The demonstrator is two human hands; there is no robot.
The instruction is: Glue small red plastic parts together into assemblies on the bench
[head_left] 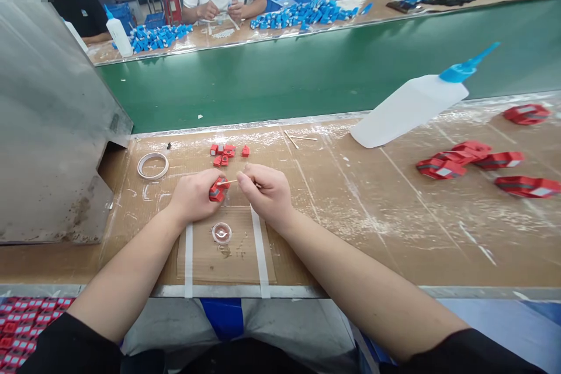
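The cardboard-covered bench point(307, 234) ran beside a green conveyor belt point(307, 70), with a grey metal housing point(48, 128) at the left end. A white squeeze bottle point(412, 108) with a blue nozzle lay on its side toward the right, just above several finished red assemblies point(456, 158). A roll of tape point(152, 165) lay near the housing, and a cluster of small red parts point(225, 152) sat just beyond the hands. A small clear dish point(221, 232) rested on the taped cardboard pad directly below the hands. The left hand point(193, 196) was closed around a small red part point(218, 189), held just above the bench at centre. The right hand point(267, 190) pinched a thin wooden stick point(227, 182) between thumb and forefinger, the fingers drawn narrow, with the stick tip touching the part. Risk assessment: the stick appeared slender and would probably bend or snap if pressed sideways. The part was small, so a loosened hold could let it drop into the dish or roll among the loose pieces. The bottle nozzle pointed off the bench edge toward the belt; whether it leaked could not be determined. Other people's hands worked at the far bench point(228, 35), well apart.
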